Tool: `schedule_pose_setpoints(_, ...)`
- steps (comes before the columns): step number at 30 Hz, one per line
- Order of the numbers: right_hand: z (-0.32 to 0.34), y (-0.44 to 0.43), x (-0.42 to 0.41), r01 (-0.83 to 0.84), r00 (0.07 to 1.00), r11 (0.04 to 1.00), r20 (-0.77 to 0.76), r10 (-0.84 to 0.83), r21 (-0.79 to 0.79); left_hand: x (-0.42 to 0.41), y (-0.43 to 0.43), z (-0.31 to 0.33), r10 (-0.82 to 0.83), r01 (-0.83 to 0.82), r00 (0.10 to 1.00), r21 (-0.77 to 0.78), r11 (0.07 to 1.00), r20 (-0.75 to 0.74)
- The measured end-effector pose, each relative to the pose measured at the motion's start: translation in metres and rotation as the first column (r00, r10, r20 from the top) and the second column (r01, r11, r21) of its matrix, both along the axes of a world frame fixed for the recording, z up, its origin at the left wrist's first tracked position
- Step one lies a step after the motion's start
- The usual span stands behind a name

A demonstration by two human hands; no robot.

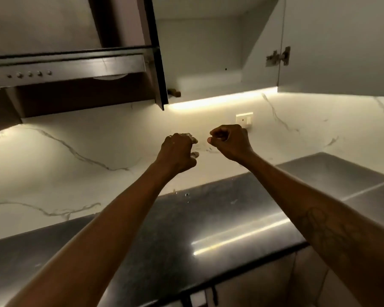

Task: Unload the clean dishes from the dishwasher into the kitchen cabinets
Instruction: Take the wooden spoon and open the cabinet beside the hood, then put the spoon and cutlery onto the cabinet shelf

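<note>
Reaching up toward the open cabinet, both arms are raised over the steel counter, probably because the shelf sits high and its doors are swung wide for loading. The left hand has its fingers curled in with nothing in them. The right hand is balled, thumb against forefinger, and also bare. No dish shows anywhere and the dishwasher is out of view. The shelf lies above and beyond the fingertips, well apart.

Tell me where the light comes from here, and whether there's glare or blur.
Head view: a warm light strip under the open cabinet lights the marble backsplash; its glare streaks the steel countertop; the range hood side is dim; the wide lens bows edges and everything looks slightly soft.
</note>
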State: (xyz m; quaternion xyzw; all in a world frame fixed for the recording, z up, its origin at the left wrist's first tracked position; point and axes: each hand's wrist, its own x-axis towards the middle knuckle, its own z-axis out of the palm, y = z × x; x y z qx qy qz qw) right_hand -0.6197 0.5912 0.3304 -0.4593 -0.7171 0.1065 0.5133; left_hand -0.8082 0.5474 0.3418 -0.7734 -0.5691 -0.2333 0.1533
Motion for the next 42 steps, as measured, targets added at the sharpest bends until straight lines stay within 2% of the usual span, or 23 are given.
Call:
schedule_pose_setpoints(5,-0.050,-0.076,0.023,0.047,0.999,0.986,0.013,-0.045,-0.158,0.024,-0.054,-0.032,-0.020,0.015,0.999,-0.120,0.993,-0.039)
schedule_pose_setpoints(16,-0.116,-0.227,0.093,0.271,0.961,0.908,0.042,-0.272,-0.319,0.087,-0.146,-0.099,-0.256,0.227,0.965,-0.315,0.921,-0.052)
schedule_pose_setpoints(22,-0.193,-0.337,0.115,0.396,0.907,0.779,0.076,-0.414,-0.486,0.123,-0.213,-0.176,-0.433,0.347,0.900,-0.522,0.779,-0.048)
schedule_pose_setpoints(27,-0.252,-0.439,0.128,0.466,0.853,0.643,0.116,-0.508,-0.608,0.151,-0.290,-0.236,-0.516,0.398,0.856,-0.674,0.623,0.029)
schedule_pose_setpoints(35,-0.316,-0.571,0.171,0.517,0.765,0.484,0.128,-0.631,-0.706,0.217,-0.376,-0.295,-0.645,0.439,0.763,-0.762,0.476,0.037)
schedule_pose_setpoints(42,-0.372,-0.677,0.235,0.508,0.687,0.331,0.143,-0.712,-0.796,0.308,-0.461,-0.338,-0.774,0.462,0.633,-0.809,0.363,0.014)
